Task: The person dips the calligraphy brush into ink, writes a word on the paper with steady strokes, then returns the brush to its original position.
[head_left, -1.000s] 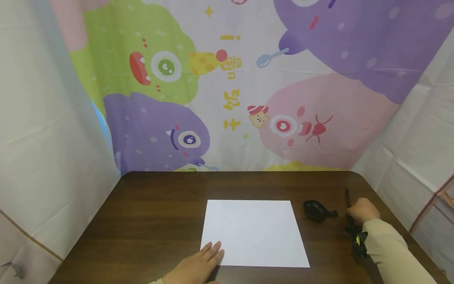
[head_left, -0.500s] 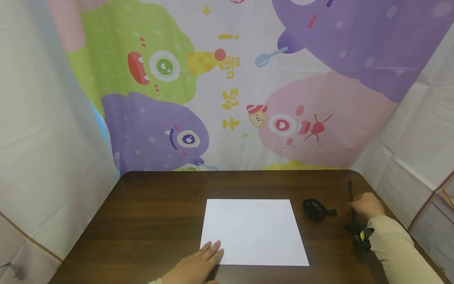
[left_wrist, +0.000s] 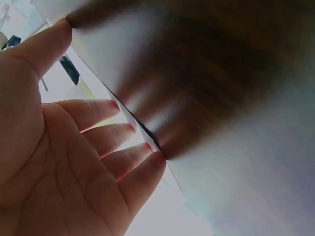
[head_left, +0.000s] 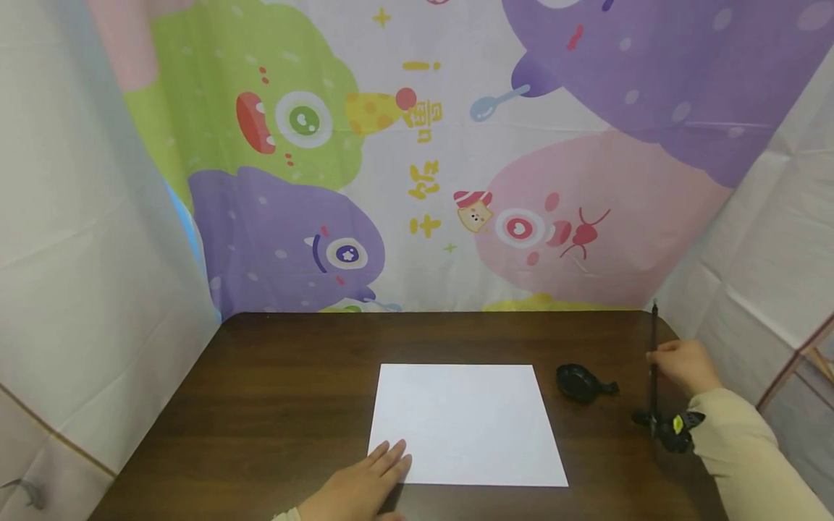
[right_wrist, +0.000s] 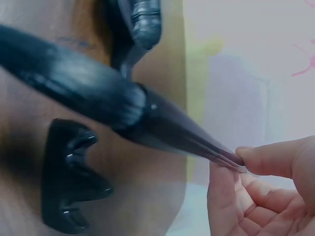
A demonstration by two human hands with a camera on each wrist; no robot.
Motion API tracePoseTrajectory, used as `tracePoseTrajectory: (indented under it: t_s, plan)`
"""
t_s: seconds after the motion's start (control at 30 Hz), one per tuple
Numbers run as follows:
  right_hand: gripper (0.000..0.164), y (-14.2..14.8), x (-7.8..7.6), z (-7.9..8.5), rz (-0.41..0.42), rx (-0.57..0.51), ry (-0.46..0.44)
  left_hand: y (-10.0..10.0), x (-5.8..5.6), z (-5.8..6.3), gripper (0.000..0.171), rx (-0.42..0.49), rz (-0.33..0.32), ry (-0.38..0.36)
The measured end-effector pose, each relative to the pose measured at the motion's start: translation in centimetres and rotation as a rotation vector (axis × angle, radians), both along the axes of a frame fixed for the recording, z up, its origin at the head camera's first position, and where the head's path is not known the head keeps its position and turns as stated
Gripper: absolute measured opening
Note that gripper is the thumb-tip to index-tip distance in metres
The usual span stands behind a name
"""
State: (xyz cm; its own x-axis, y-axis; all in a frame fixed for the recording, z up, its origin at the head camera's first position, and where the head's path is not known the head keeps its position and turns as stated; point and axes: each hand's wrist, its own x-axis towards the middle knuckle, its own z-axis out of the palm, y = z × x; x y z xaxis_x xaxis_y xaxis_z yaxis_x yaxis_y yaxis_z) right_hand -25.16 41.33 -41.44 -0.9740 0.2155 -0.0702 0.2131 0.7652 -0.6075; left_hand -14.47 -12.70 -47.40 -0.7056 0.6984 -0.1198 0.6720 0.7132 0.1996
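My right hand point(head_left: 684, 364) pinches a dark calligraphy brush point(head_left: 654, 329) by its handle between thumb and fingers. In the right wrist view, the brush's thick black bristles point(right_wrist: 74, 81) point away from the hand. A black, peaked brush rest point(right_wrist: 69, 182) sits on the table below the brush. My left hand point(head_left: 361, 477) lies with fingers straight on the lower left corner of a blank white sheet of paper point(head_left: 469, 420). The left wrist view shows its fingertips point(left_wrist: 156, 156) pressing along the sheet's edge.
Between the paper and the brush, a black dish with a short handle point(head_left: 580, 383) stands on the brown wooden table point(head_left: 287, 405). A printed cloth point(head_left: 423, 275) with cartoon monsters hangs behind the table, and pale cloth walls point(head_left: 98, 253) flank both sides.
My right hand has risen and moved slightly right, and the brush now stands more upright. My left hand has stayed on the paper.
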Motion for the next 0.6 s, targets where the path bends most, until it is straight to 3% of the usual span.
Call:
tracePoseTrajectory:
  t_s: [0.2, 0.6]
  plan:
    - [0.045, -0.8, 0.0, 0.9, -0.032, -0.179, 0.032, 0.0, 0.0, -0.1, 0.082, 0.005, -0.003, 0.007]
    - [0.054, -2.7, 0.1, 2.9, -0.018, -0.307, 0.171, 0.0, 0.1, 0.0, 0.083, 0.015, -0.008, 0.031]
